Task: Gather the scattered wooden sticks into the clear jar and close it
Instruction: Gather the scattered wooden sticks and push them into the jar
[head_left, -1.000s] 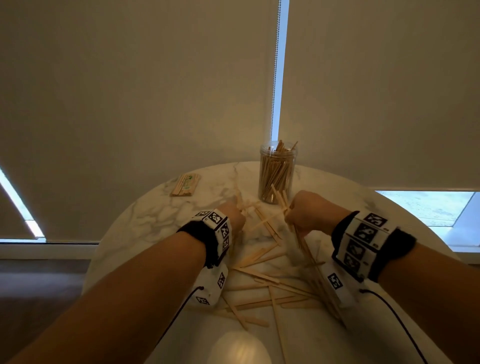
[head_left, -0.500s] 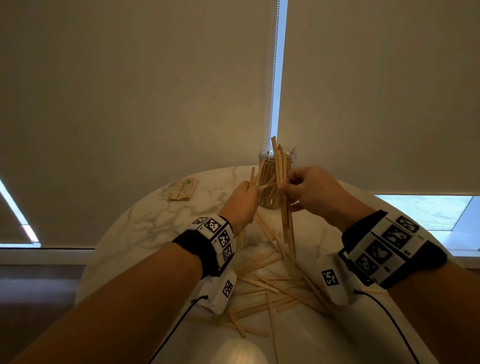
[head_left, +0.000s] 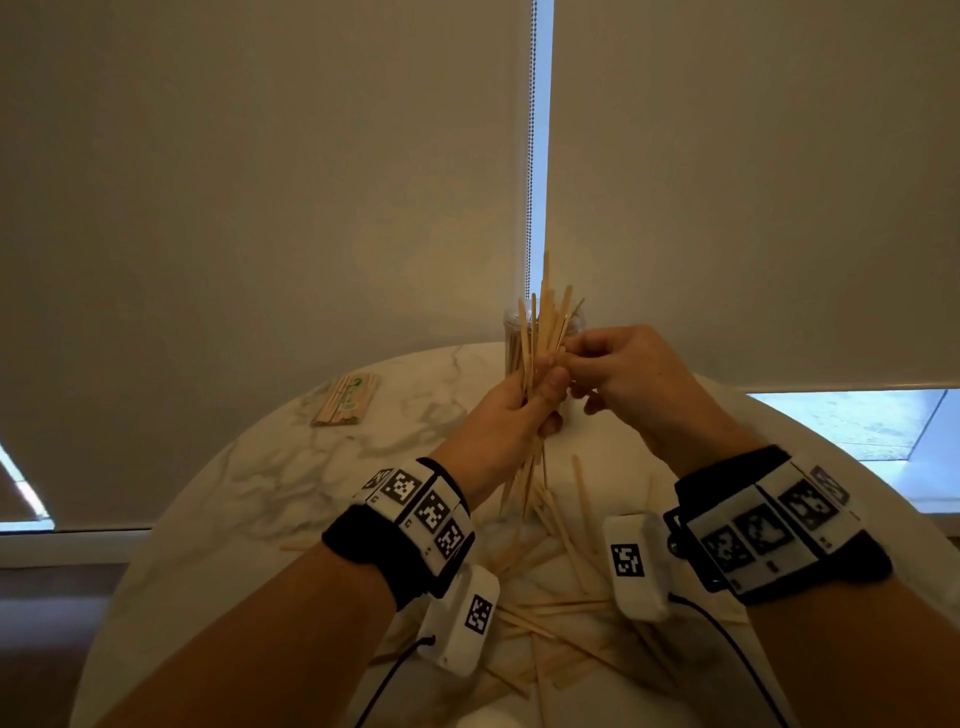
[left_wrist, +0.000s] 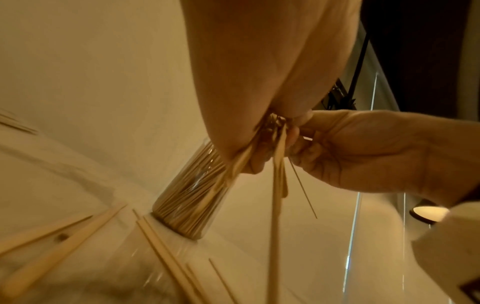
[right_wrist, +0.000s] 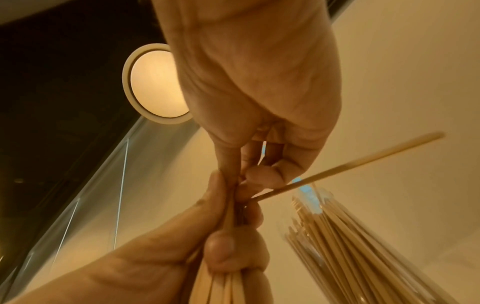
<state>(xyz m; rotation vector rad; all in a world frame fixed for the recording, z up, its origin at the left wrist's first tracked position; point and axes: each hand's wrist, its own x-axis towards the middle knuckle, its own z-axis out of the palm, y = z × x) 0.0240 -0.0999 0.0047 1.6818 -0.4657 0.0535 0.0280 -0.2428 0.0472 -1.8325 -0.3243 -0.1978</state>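
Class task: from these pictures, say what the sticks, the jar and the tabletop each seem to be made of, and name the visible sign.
Sticks: pale unfinished wood, matte, faint grain. Jar: clear, glossy plastic or glass, undecidable; contents show through, with highlights. Tabletop: white marble or marble-look, grey veins, soft sheen.

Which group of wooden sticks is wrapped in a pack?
The flat pack of sticks at the table's far left; the others are loose, in the jar, or held.

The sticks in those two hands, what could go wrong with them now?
The bundle of sticks fans out unevenly above the left hand, so some may slip from its grip. The jar already looks packed, so the bundle may jam at the mouth. The right hand is close enough that it might tip the jar.
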